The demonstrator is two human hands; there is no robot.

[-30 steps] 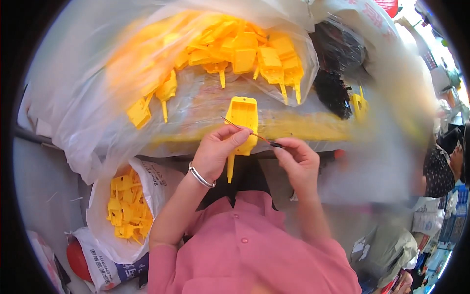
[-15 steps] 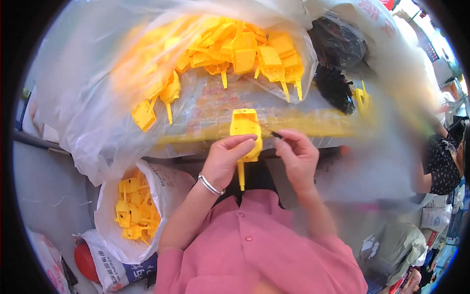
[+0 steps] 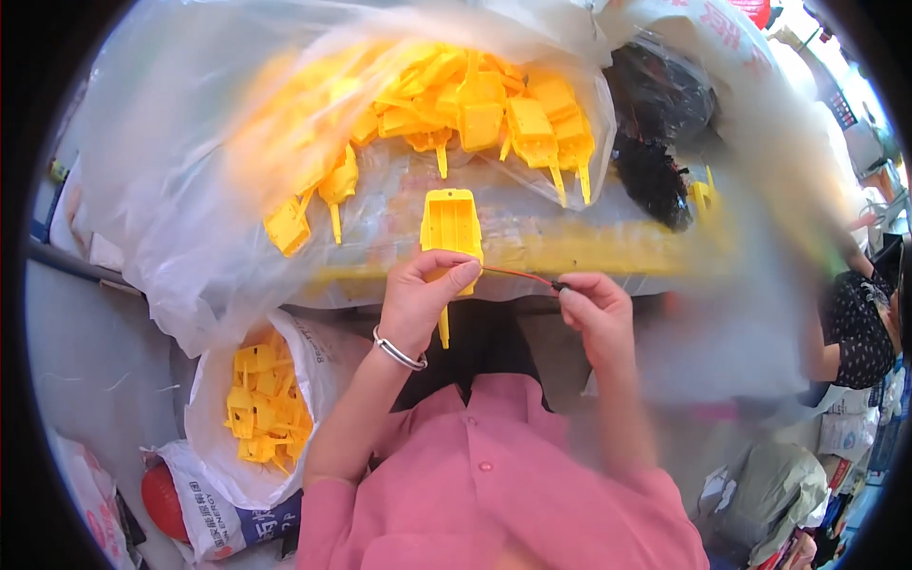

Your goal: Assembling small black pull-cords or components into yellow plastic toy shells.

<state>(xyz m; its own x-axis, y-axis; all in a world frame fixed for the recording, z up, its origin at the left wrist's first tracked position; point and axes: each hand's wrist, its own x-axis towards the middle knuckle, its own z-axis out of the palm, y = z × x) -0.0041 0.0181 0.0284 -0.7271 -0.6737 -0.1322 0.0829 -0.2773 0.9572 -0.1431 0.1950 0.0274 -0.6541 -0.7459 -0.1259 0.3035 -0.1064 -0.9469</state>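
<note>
My left hand [image 3: 423, 290] pinches a yellow plastic housing [image 3: 450, 223], a shallow open box with a narrow stem pointing down toward me. Its hollow side faces up, at the table's front edge. A thin red-and-dark wire [image 3: 516, 274] runs from my left fingertips to my right hand [image 3: 598, 309], which is closed on its small black end [image 3: 559, 285]. The wire is stretched nearly straight between the hands. My left thumb and fingers hide where it meets the housing.
Across the table a clear plastic bag [image 3: 180, 209] holds a heap of yellow housings [image 3: 480, 119]. Right of it lies a dark frayed bundle [image 3: 651, 180]. A white sack [image 3: 328, 356] of yellow parts stands at lower left. Another person's patterned sleeve [image 3: 855, 323] shows at far right.
The housing and my left hand have shifted left and slightly away from me. My right hand has moved right, drawing the wire out, so more of it shows between the hands.
</note>
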